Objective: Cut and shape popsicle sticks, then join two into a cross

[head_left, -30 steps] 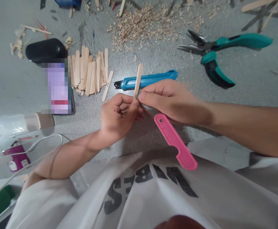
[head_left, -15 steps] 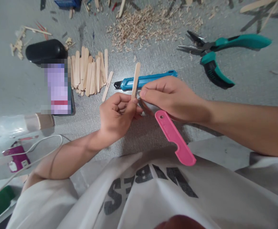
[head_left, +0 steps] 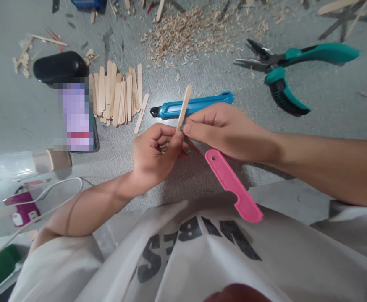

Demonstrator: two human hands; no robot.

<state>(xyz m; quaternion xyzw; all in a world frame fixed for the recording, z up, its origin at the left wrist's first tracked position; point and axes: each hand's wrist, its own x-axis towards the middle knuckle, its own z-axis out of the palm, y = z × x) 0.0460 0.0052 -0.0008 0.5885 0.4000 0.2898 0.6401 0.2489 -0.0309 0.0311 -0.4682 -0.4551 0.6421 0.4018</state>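
the person's left hand point(head_left: 152, 155) pinches the lower end of a pale, flat, round-ended wooden stick point(head_left: 185, 104), whose long axis points away from the body, leaning toward the right hand point(head_left: 223, 130). that hand pinches a knife with a pink plastic handle point(head_left: 234, 184) near its blade tip, close beside the left thumb. the hands nearly meet; whether they touch cannot be told. a blue plastic cutter point(head_left: 207, 102) lies just beyond them.

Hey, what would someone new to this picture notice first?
Probably the bright pink handle, slanting just below the right hand. Next might come the teal-handled pliers, lying open at the upper right, and the pale wood shavings scattered near the top centre.
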